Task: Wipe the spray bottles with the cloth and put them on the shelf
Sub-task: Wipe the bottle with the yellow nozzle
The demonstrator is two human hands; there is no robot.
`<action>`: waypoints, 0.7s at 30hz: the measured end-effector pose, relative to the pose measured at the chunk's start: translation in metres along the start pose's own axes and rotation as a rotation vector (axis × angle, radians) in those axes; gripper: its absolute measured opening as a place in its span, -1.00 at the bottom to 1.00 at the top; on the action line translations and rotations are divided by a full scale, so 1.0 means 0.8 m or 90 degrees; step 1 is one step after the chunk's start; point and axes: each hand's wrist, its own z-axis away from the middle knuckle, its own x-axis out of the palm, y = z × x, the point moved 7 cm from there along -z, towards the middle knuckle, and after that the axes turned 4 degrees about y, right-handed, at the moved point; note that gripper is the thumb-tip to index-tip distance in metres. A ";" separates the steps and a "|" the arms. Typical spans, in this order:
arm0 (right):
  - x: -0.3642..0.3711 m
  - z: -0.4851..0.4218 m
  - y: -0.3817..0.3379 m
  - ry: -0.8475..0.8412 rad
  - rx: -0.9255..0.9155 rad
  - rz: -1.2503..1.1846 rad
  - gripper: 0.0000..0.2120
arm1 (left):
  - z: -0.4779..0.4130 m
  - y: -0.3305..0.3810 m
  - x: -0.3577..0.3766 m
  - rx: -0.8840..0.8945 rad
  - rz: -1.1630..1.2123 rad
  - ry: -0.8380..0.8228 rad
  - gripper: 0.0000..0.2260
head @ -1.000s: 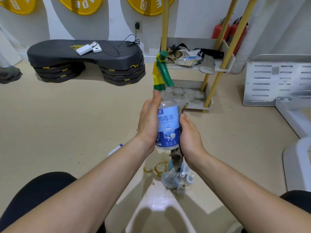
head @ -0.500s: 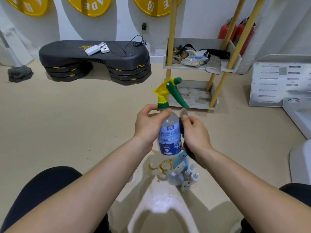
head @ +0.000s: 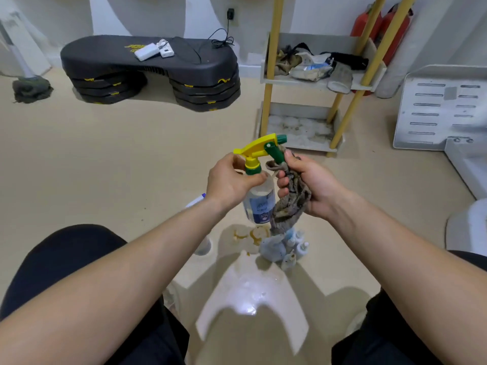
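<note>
The bottle (head: 259, 198) hangs upright from the left hand (head: 232, 180), whose thumb and fingers curl round its neck just under the green collar. Its body is clear, rounded plastic with a blue label; how full it is cannot be told. The spray head above the left hand is yellow, with a green nozzle tip and a green trigger slanting toward the right hand (head: 311, 185).

The right hand, just beside the left, clutches the cloth (head: 291, 201) in a closed fist, thumb pressing it against the trigger. The cloth is grey-brown, limp and crumpled; its loose end hangs below the fist, touching the bottle's side.

Beyond the right hand stands the shelf (head: 297, 108): yellow poles with pale trays. The upper tray holds rags, a crumpled packet and a glove. The lower tray is bare and blotched with stains.

Below both hands, on the beige floor, a cluster of small white bottles (head: 287, 246) stands beside brown ring stains.

Well beyond the left hand lies a black ribbed step platform (head: 110, 61) with a white power bank (head: 146, 51) on top.
</note>
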 end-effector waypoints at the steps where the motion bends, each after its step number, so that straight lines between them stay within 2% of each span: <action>1: 0.002 -0.001 0.005 -0.011 0.014 -0.010 -0.87 | 0.000 -0.001 -0.001 -0.008 0.010 -0.038 -0.62; 3: 0.003 -0.001 0.016 -0.030 0.053 -0.009 -0.82 | 0.005 0.001 -0.006 0.006 0.035 -0.104 -0.64; 5: 0.002 -0.001 0.027 -0.036 0.105 0.002 -0.79 | 0.012 0.007 -0.017 0.053 0.024 -0.145 -0.77; 7: 0.004 0.000 0.039 -0.036 0.153 0.024 -0.74 | 0.019 0.009 -0.029 0.082 -0.026 -0.184 -0.88; 9: 0.012 0.003 0.050 -0.025 0.184 0.076 -0.71 | 0.026 0.007 -0.040 0.106 -0.103 -0.212 -0.90; 11: 0.014 0.002 0.062 0.008 0.173 0.221 -0.72 | 0.037 -0.002 -0.045 0.112 -0.168 -0.232 -0.93; 14: 0.014 -0.006 0.083 0.035 0.097 0.466 -0.75 | 0.053 -0.034 -0.048 0.079 -0.250 -0.231 -0.94; 17: 0.016 -0.013 0.119 0.021 0.059 0.609 -0.70 | 0.059 -0.087 -0.049 0.025 -0.321 -0.226 -0.91; 21: 0.005 -0.032 0.189 0.024 0.101 0.718 -0.64 | 0.075 -0.153 -0.042 -0.009 -0.448 -0.276 -0.87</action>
